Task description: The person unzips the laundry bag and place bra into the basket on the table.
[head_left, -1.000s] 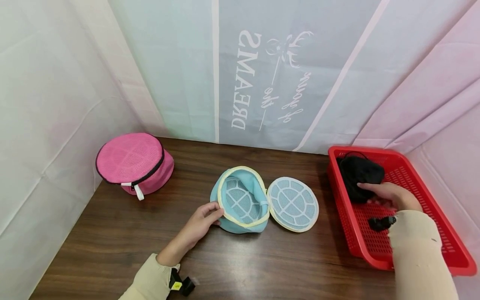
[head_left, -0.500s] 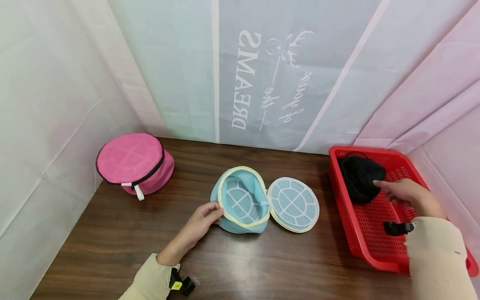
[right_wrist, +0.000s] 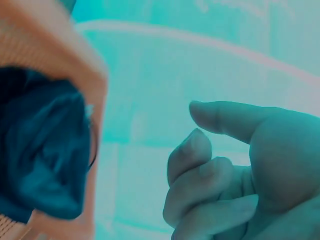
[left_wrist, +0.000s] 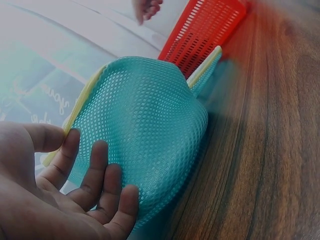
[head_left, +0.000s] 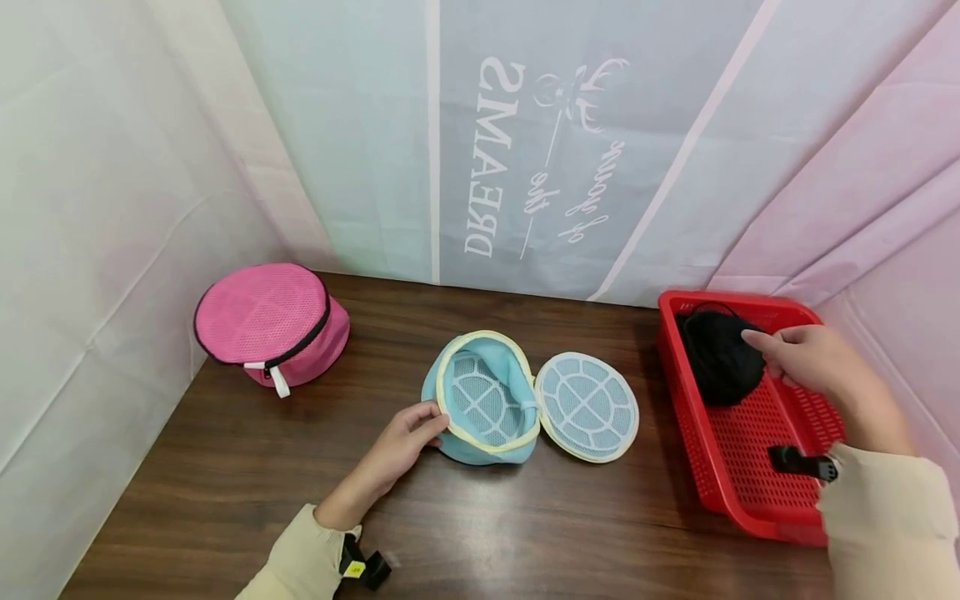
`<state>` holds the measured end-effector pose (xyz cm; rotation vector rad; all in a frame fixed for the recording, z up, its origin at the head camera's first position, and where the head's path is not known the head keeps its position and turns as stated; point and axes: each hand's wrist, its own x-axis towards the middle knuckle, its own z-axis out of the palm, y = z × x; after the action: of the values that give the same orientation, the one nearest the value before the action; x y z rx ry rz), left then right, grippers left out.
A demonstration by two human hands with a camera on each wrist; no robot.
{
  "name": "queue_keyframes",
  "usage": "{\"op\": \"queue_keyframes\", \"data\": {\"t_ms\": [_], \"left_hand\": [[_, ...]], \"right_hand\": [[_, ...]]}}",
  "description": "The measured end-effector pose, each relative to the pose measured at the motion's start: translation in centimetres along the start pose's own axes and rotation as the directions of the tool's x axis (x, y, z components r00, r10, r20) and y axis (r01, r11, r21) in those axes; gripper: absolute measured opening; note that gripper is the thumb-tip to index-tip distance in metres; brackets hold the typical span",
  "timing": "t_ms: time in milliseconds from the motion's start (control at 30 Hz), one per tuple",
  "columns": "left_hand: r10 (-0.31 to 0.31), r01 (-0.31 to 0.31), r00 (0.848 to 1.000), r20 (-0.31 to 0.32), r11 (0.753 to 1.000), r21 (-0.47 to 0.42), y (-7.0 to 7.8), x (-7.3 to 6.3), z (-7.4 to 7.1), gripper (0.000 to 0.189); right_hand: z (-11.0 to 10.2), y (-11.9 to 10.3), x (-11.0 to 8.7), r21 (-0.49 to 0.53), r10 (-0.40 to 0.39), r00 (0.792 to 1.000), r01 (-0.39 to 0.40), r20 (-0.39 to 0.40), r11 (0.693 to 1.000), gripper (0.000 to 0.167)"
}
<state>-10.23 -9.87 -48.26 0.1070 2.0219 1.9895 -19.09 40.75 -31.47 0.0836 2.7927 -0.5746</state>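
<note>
A light-blue mesh laundry bag [head_left: 480, 457] with a yellow-edged rim stands unzipped on the table, its round lid [head_left: 587, 407] laid over to the right. My left hand [head_left: 401, 446] pinches the rim at the bag's left side between thumb and forefinger; the left wrist view shows the other fingers beside the mesh wall [left_wrist: 145, 120]. Over the red basket [head_left: 686, 433] hovers my right hand [head_left: 810, 362], fingers loosely curled, thumb apart, nothing held. A black cloth bundle [head_left: 723, 358] lies in the basket, just left of that hand and apart from it in the right wrist view.
To the left, a pink mesh bag [head_left: 262, 321] with black trim and a white pull tab stands zipped on the dark wood table [head_left: 247, 467]. A printed cloth backdrop [head_left: 555, 167] hangs along the table's far edge, with pale cloth at both sides.
My right hand has let go of the black cloth bundle and moved right and upward from it. The bundle stays in the basket. My left hand has held still on the bag's rim.
</note>
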Motion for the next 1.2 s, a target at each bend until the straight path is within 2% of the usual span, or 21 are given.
{"op": "queue_keyframes", "data": {"t_ms": [233, 333, 533, 833, 900, 1000, 1100, 1200], "left_hand": [[-0.001, 0.001, 1.000, 0.001, 1.000, 0.003, 0.0, 0.1, 0.0, 0.026], [-0.002, 0.002, 1.000, 0.003, 1.000, 0.003, 0.0, 0.2, 0.1, 0.025], [-0.005, 0.005, 1.000, 0.007, 1.000, 0.004, 0.1, 0.2, 0.1, 0.025], [-0.001, 0.001, 1.000, 0.000, 1.000, 0.011, 0.0, 0.1, 0.1, 0.027], [-0.003, 0.003, 1.000, -0.002, 1.000, 0.010, 0.1, 0.1, 0.1, 0.026], [-0.007, 0.007, 1.000, -0.002, 1.000, 0.014, 0.1, 0.1, 0.1, 0.026], [-0.005, 0.005, 1.000, 0.000, 1.000, 0.024, 0.2, 0.1, 0.0, 0.026], [0.000, 0.001, 1.000, -0.004, 0.999, 0.033, 0.1, 0.1, 0.0, 0.026]], "right_hand": [[0.4, -4.4, -2.1, -0.047, -0.112, 0.987, 0.107, -0.115, 0.993, 0.054], [1.0, -5.6, -2.5, -0.044, -0.150, 0.982, 0.146, -0.118, 0.988, 0.052], [2.7, -7.6, -3.2, -0.062, -0.198, 0.977, 0.193, -0.086, 0.979, 0.046], [5.7, -10.7, -4.2, -0.043, -0.297, 0.955, 0.296, -0.002, 0.954, 0.029], [6.6, -11.2, -4.3, -0.025, -0.314, 0.949, 0.314, 0.024, 0.949, 0.025], [8.3, -11.9, -4.3, -0.017, -0.364, 0.930, 0.365, 0.047, 0.931, 0.017], [10.0, -12.5, -4.4, -0.033, -0.394, 0.917, 0.397, 0.063, 0.917, 0.016], [11.7, -13.2, -4.6, -0.051, -0.385, 0.918, 0.391, 0.095, 0.919, 0.019]]}}
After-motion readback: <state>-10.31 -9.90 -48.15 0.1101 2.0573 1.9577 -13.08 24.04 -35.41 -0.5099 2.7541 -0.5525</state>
